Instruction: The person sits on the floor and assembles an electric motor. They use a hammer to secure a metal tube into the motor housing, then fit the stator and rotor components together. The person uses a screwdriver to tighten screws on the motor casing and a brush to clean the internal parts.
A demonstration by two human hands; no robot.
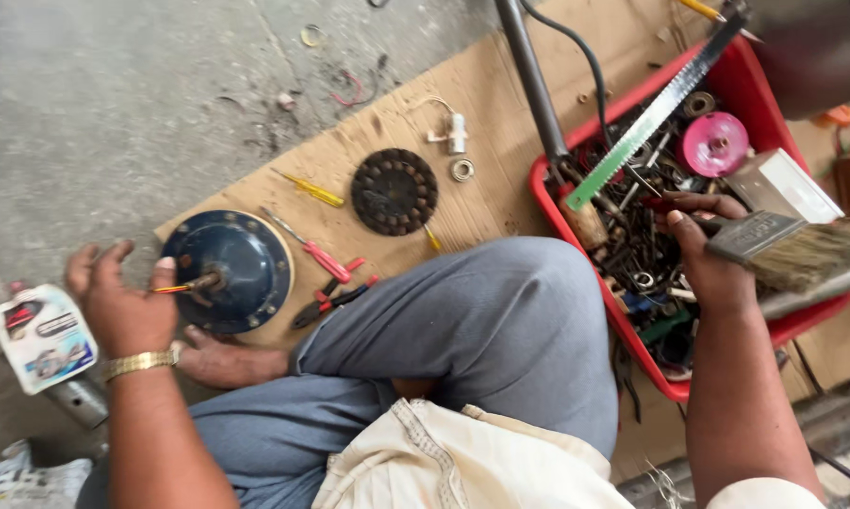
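A person sits cross-legged on a concrete floor over a sheet of cardboard [500, 104], working on a dismantled motor. The left hand [118, 302] pinches a slim red-and-yellow screwdriver [175, 287] between thumb and fingertips, its tip laid against the centre shaft of a round blue motor cover [231, 269] that rests on the cardboard's near-left corner. The right hand [703, 250] is clamped on the handle of a flat paintbrush [788, 247], lifted just above a red plastic tray [764, 85] heaped with bolts, springs and loose parts. Judging by the pose, this is the cleaning step — brush fetched, cover pinned in place — and the next move would call for swinging the bristles across the raised knee to the cover while the left hand steadies it. Around the work lie a dark perforated disc [394, 191], a small bearing [462, 170], a yellow-handled screwdriver [312, 190], a red-handled screwdriver [319, 256] and red pliers [335, 300]; a green-handled saw blade [656, 113] and a pink spool [715, 143] sit in the tray, and a white packet [43, 337] lies at far left. The person's own bent leg stands between brush and cover — the chief obstacle.
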